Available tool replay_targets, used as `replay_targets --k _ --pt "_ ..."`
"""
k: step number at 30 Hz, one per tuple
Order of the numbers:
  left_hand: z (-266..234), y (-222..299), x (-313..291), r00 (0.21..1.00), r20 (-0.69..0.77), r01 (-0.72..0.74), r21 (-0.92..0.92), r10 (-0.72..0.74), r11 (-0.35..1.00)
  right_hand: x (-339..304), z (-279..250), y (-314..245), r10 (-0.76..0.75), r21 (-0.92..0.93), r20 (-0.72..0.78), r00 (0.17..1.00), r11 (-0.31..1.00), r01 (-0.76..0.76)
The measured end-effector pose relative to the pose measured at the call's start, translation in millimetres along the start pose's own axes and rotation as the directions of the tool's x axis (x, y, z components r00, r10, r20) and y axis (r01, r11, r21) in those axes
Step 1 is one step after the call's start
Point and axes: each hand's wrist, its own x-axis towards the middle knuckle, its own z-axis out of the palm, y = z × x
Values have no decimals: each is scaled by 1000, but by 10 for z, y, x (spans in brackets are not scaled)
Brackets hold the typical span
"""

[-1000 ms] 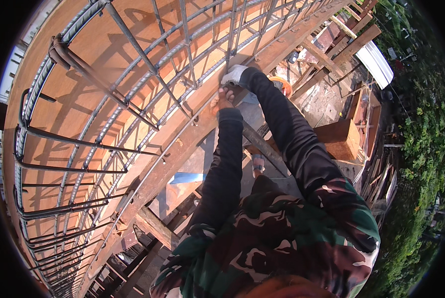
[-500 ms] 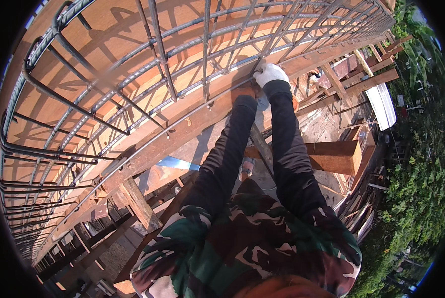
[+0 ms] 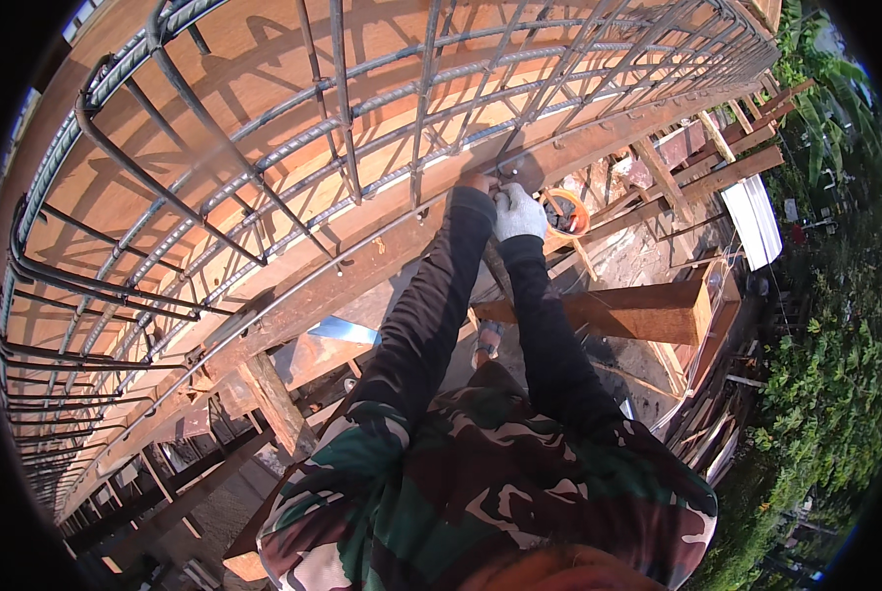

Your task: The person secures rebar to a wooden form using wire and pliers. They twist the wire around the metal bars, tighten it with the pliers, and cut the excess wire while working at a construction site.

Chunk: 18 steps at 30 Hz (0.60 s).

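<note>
Beyond the bare left hand and partly curled white-gloved right hand, closure and contents unclear, the grey steel-bar cage runs near-left to far-right.

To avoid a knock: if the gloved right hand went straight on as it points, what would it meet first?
The right hand would likely meet the dark roundish patch just beyond it, if that is an object, not shadow; otherwise the wooden beam. Depth is unclear.
</note>
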Motion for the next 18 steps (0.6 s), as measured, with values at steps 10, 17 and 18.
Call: replay_targets --k 10,17,18 --pt "23 535 -345 894 216 406 -759 -392 509 8 145 282 67 427 -25 997 903 -50" --pt "239 493 -297 898 68 313 -793 -434 523 -27 151 464 105 565 62 993 816 -122" --pt "81 216 -149 927 59 277 -775 -370 569 -38 87 224 86 562 99 991 818 -127"
